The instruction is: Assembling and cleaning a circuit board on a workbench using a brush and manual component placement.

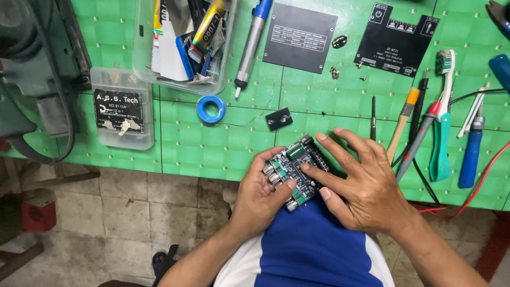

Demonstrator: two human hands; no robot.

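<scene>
The small circuit board [295,172] is held at the near edge of the green table [223,143], pinched by the left hand [263,194]. The right hand [361,183] is laid spread over it, fingertips touching. It is best gripped by its edges only.

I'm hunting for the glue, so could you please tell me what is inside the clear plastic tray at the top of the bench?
The clear plastic tray holds a yellow-and-black tube, white papers and a blue item. Whatever lies beneath them is covered.
</scene>
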